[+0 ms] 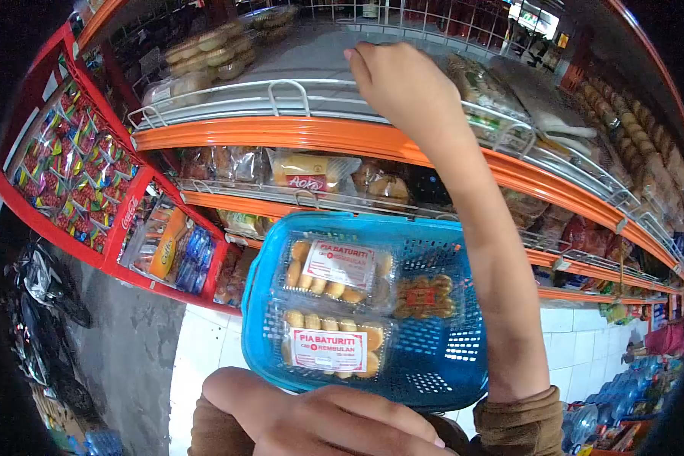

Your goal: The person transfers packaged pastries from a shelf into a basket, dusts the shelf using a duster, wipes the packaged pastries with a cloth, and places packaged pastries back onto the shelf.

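Observation:
My right hand (406, 80) reaches over the top shelf's wire rail (334, 85). Its fingers are curled, and nothing shows in them, though the palm is turned away. At the bottom, my left hand (334, 422) lies across the near rim of a blue shopping basket (254, 304), fingers closed over the edge and partly hidden. Inside the basket are two clear boxes of pastries with white and red labels, an upper pastry box (340, 267) and a lower pastry box (334, 346). To their right sits a smaller pack of brown pastries (423, 296).
Orange-edged shelves (281, 133) hold bread packs, among them a yellow loaf (311, 169). Stacked pastry boxes (213, 53) stand at upper left. A red rack (121, 220) with sachets is on the left. Large water bottles (623, 391) stand at lower right, and a motorbike (49, 296) at far left.

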`<state>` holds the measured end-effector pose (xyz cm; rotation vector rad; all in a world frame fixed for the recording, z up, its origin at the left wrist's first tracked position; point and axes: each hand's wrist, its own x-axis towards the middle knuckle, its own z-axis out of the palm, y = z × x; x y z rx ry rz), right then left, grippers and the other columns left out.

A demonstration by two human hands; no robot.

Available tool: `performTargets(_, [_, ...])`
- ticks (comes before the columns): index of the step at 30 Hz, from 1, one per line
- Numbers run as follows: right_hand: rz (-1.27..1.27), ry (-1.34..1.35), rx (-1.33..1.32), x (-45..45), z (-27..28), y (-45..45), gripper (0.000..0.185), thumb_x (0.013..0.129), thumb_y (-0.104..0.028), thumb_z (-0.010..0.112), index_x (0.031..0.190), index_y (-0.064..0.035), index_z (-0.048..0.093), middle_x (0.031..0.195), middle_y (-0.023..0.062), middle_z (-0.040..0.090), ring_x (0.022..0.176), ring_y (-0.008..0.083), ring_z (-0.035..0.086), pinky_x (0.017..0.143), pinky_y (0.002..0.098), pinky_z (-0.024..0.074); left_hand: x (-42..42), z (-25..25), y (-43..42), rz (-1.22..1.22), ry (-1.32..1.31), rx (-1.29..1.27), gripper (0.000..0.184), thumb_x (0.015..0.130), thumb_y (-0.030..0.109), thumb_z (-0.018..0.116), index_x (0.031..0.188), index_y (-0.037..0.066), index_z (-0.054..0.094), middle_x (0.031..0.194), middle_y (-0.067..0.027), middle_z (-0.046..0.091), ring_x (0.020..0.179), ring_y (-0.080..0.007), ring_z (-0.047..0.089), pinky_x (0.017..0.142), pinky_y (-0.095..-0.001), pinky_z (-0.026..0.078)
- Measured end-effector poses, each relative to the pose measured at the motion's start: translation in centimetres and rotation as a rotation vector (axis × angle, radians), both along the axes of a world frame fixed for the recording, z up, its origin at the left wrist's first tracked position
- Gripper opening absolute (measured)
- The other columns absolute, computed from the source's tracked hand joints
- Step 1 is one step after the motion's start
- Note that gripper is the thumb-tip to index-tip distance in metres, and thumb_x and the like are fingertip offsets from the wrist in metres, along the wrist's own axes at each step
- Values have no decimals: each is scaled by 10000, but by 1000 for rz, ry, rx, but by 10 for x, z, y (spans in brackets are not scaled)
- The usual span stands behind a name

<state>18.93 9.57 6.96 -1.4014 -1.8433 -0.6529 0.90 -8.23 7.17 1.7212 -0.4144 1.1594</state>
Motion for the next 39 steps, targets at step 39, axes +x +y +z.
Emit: performTargets(39, [129, 347, -948, 18, -167, -117, 242, 834, -191, 501, 778, 25, 593, 686, 227, 597, 688, 378, 602, 634, 448, 495, 7, -173, 132, 537, 1117, 132, 402, 919, 309, 412, 1256, 92, 425, 1129, -121, 480, 1086, -286, 435, 964, -372, 283])
